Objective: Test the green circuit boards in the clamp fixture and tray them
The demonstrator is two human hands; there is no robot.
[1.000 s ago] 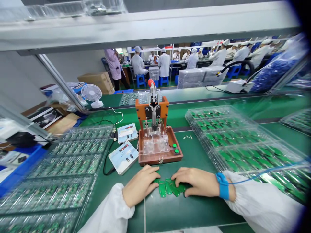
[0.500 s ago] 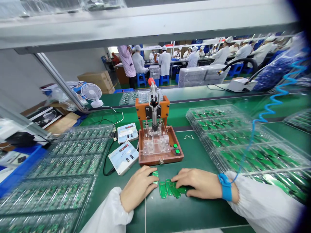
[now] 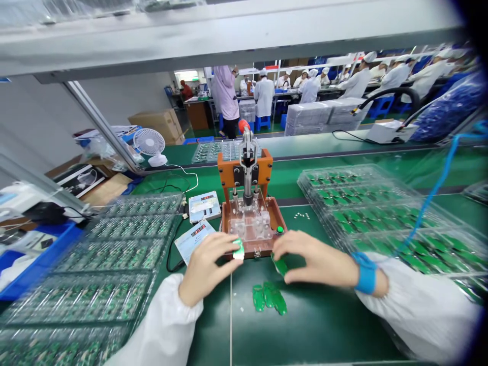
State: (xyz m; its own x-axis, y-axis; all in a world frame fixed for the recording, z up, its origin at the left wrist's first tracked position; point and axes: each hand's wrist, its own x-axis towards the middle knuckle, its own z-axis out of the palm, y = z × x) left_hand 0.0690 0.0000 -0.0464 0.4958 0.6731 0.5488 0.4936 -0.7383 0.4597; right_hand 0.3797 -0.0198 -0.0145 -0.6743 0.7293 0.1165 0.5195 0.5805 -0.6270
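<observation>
My left hand (image 3: 209,264) pinches a small green circuit board (image 3: 238,249) between thumb and fingers, just in front of the test fixture. Held in my right hand (image 3: 310,259) is another green circuit board (image 3: 280,265), raised near the fixture's front right corner. Several more green boards (image 3: 269,297) lie loosely grouped on the green mat below and between the hands. The test fixture (image 3: 248,203) has an orange frame, a red-tipped toggle clamp, clear plastic blocks and a brown wooden base. One green button (image 3: 279,230) shows on it. A blue wrist strap (image 3: 366,273) circles my right wrist.
Trays of boards (image 3: 114,264) line the left side; stacked clear trays (image 3: 366,223) hold green boards on the right. Two meter boxes (image 3: 205,206) stand left of the fixture. Tiny white pieces (image 3: 302,216) lie to its right. A blue coiled cord (image 3: 434,188) hangs at right.
Both hands have risen from the mat toward the fixture, each carrying a green board. Fewer boards lie on the mat. The camera view has shifted slightly. In the background, a person in pink has moved right.
</observation>
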